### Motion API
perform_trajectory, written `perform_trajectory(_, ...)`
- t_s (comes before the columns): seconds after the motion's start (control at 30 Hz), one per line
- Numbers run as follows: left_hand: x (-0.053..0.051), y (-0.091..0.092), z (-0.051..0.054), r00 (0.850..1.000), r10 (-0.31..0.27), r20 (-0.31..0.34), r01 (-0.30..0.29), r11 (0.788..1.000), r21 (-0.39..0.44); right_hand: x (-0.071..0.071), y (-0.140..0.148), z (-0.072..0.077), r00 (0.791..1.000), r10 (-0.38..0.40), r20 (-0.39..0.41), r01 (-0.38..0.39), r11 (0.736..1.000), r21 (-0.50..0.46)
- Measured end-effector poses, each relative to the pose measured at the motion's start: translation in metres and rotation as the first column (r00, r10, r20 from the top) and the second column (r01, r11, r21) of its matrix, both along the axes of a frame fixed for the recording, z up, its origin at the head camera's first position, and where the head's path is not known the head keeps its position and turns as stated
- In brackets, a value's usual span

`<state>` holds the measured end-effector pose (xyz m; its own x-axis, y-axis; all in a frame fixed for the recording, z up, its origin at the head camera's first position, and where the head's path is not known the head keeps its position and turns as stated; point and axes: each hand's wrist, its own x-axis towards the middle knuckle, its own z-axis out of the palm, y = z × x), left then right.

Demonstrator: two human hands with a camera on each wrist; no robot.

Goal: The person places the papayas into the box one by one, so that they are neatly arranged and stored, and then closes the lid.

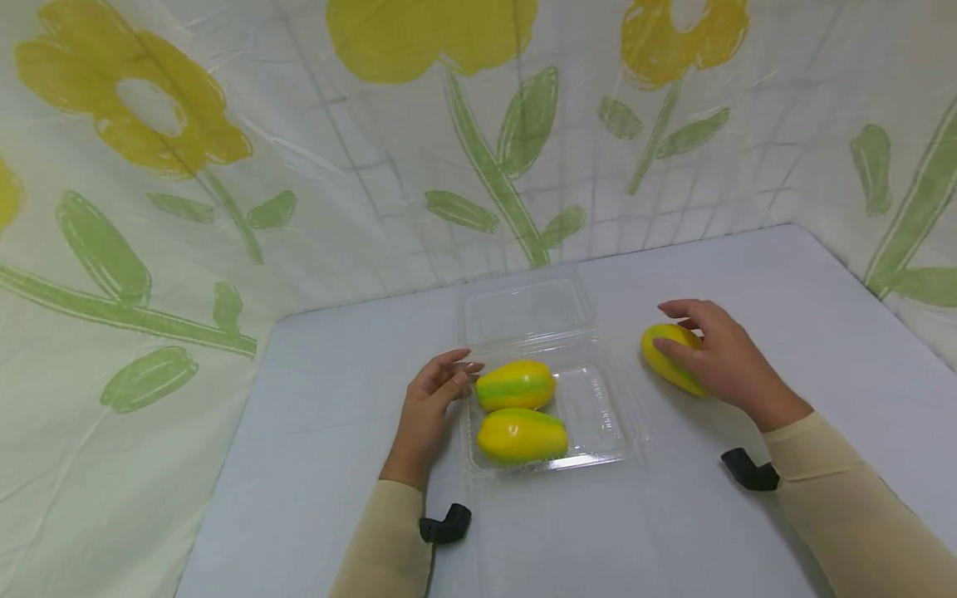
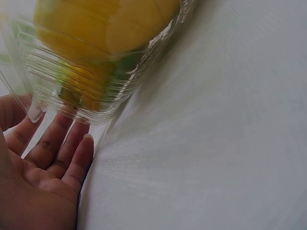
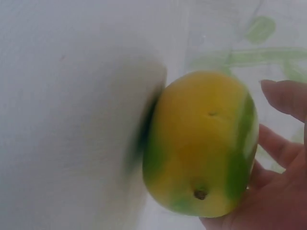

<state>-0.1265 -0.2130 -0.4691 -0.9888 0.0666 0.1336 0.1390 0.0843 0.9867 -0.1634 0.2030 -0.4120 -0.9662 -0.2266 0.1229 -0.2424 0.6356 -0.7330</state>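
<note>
A clear plastic clamshell container (image 1: 586,399) lies with its lid (image 1: 527,309) folded back. Inside, toward the left, are two yellow-green papayas, one behind (image 1: 516,384) and one in front (image 1: 523,436). My left hand (image 1: 428,407) pinches the container's left rim between thumb and fingers; in the left wrist view its fingertips (image 2: 82,143) lie against the ribbed wall. To the right of the container, my right hand (image 1: 721,357) is over a third papaya (image 3: 199,148) on the table. Its thumb and fingers are spread around the fruit, not closed on it.
The table (image 1: 321,473) has a pale cloth, with its back edge near a hanging sheet (image 1: 314,166) printed with yellow flowers. Black curved devices show at the left wrist (image 1: 447,525) and right wrist (image 1: 750,471).
</note>
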Motion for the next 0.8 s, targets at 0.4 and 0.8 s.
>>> perform_trajectory(0.4, -0.0011, -0.0006, -0.0026, 1.000, 0.002, -0.007, -0.002, 1.000, -0.013, -0.0065, 0.0033, -0.0088, 0.992, 0.013, 0.123, -0.020, 0.998, 0.059)
perform_trajectory(0.8, -0.0010, -0.0004, -0.0029, 1.000, 0.002, -0.007, -0.002, 1.000, -0.009, -0.0077, 0.0033, -0.0104, 0.987, 0.033, 0.157, -0.047, 0.996, 0.082)
